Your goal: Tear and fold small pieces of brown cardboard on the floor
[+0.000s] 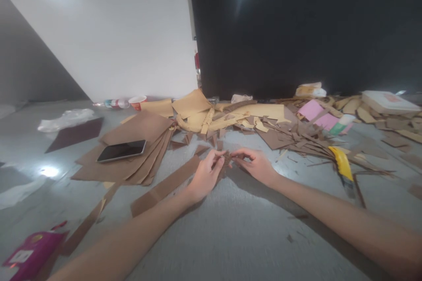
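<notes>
Both my hands meet low over the grey floor, pinching a small brown cardboard piece (226, 160) between them. My left hand (206, 175) has its fingers curled round the piece's left side. My right hand (255, 166) grips its right side with thumb and fingertips. A long brown cardboard strip (165, 186) lies on the floor just left of my left hand.
A dark phone (121, 150) rests on a stack of brown cardboard sheets (138, 129) at the left. Cardboard scraps (296, 138) pile up ahead and to the right. A yellow-handled cutter (343, 167) lies at the right. A magenta packet (31, 252) is at the lower left, a paper cup (137, 102) farther back.
</notes>
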`<state>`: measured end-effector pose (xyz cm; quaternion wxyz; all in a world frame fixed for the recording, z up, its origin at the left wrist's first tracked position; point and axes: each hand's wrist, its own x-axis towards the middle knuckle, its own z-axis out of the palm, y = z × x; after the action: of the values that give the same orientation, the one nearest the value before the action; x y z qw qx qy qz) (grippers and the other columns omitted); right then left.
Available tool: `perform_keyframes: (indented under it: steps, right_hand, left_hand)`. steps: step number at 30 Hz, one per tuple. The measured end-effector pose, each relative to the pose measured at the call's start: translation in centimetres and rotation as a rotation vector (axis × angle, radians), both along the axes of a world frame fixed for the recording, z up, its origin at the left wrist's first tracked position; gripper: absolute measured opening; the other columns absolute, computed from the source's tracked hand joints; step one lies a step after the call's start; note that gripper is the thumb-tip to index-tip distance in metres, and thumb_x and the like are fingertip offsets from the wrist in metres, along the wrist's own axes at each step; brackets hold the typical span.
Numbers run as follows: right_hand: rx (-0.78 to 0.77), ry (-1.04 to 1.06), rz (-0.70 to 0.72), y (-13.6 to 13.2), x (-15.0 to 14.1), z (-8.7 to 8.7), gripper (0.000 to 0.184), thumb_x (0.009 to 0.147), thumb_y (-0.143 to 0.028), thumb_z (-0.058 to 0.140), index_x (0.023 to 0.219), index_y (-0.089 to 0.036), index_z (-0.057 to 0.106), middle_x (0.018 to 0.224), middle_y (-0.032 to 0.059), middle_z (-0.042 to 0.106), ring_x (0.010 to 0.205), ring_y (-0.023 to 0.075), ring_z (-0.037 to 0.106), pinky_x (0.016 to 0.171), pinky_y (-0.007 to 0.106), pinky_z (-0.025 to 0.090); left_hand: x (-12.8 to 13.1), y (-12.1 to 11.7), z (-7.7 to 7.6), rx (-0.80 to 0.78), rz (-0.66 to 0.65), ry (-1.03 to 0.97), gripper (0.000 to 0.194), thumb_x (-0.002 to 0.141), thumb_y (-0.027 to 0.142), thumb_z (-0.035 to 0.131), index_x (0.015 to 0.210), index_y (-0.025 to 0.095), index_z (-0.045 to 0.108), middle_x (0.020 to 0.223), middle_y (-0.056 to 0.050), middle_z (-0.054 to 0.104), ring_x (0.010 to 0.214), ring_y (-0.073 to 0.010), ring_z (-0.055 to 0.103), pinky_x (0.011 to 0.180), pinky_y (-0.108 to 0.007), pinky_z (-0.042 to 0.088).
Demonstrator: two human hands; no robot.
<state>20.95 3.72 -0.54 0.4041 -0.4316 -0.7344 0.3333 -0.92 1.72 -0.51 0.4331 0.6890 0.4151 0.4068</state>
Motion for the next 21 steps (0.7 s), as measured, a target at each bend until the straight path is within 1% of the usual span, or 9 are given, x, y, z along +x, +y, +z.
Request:
perform_keyframes:
  steps: [4,7,10,14,18,21]
  right_hand:
    - [-0.033,0.011,0.012,0.08,0.08,-0.22,0.029,0.098,-0.05,0.064,0.1,-0.023,0.077,0.077,0.0006,0.073,0.068,0.0165,0.064,0.067,0.028,0.05]
    - [-0.048,-0.005,0.02,0.05,0.17,-0.16,0.029,0.098,-0.048,0.064,0.097,-0.023,0.077,0.078,0.0012,0.075,0.068,0.0167,0.065,0.065,0.028,0.049]
    - [-0.039,-0.007,0.029,-0.02,0.18,0.08,0.028,0.097,-0.047,0.064,0.094,-0.022,0.077,0.082,0.0023,0.077,0.071,0.0176,0.067,0.068,0.028,0.051]
    - [-0.026,0.004,0.036,-0.1,0.17,0.15,0.026,0.098,-0.045,0.063,0.094,-0.023,0.077,0.08,0.0017,0.077,0.072,0.018,0.068,0.068,0.028,0.052]
    - [0.0,-0.019,0.021,-0.19,0.24,-0.03,0.023,0.098,-0.041,0.062,0.095,-0.025,0.079,0.076,0.0006,0.076,0.07,0.0188,0.07,0.069,0.029,0.053]
    - [0.033,-0.03,0.022,-0.33,0.22,0.04,0.022,0.099,-0.038,0.061,0.094,-0.026,0.079,0.078,0.0007,0.077,0.074,0.0197,0.072,0.073,0.03,0.054]
  left_hand:
    - [0.1,-0.08,0.08,-0.044,-0.018,-0.043,0.042,0.107,0.054,0.049,0.128,0.018,0.057,0.101,-0.01,0.078,0.094,-0.0233,0.075,0.081,-0.034,0.056]
    - [0.11,-0.1,0.07,-0.048,-0.029,-0.06,0.042,0.106,0.054,0.049,0.127,0.019,0.058,0.102,-0.01,0.078,0.097,-0.0233,0.075,0.083,-0.035,0.058]
    - [0.11,-0.12,0.02,-0.049,-0.027,-0.051,0.041,0.107,0.054,0.049,0.127,0.019,0.058,0.102,-0.009,0.077,0.098,-0.0235,0.075,0.084,-0.036,0.059]
    - [0.15,-0.23,0.17,-0.064,-0.027,-0.052,0.04,0.106,0.054,0.049,0.127,0.02,0.057,0.1,-0.008,0.077,0.095,-0.0231,0.075,0.082,-0.036,0.059]
    - [0.14,-0.35,0.48,-0.031,-0.024,-0.011,0.037,0.107,0.051,0.049,0.129,0.023,0.055,0.092,-0.005,0.077,0.085,-0.0221,0.074,0.079,-0.035,0.057]
    - [0.1,-0.31,0.43,0.007,-0.033,-0.008,0.035,0.107,0.049,0.048,0.128,0.023,0.056,0.093,-0.005,0.077,0.09,-0.0223,0.075,0.081,-0.034,0.056]
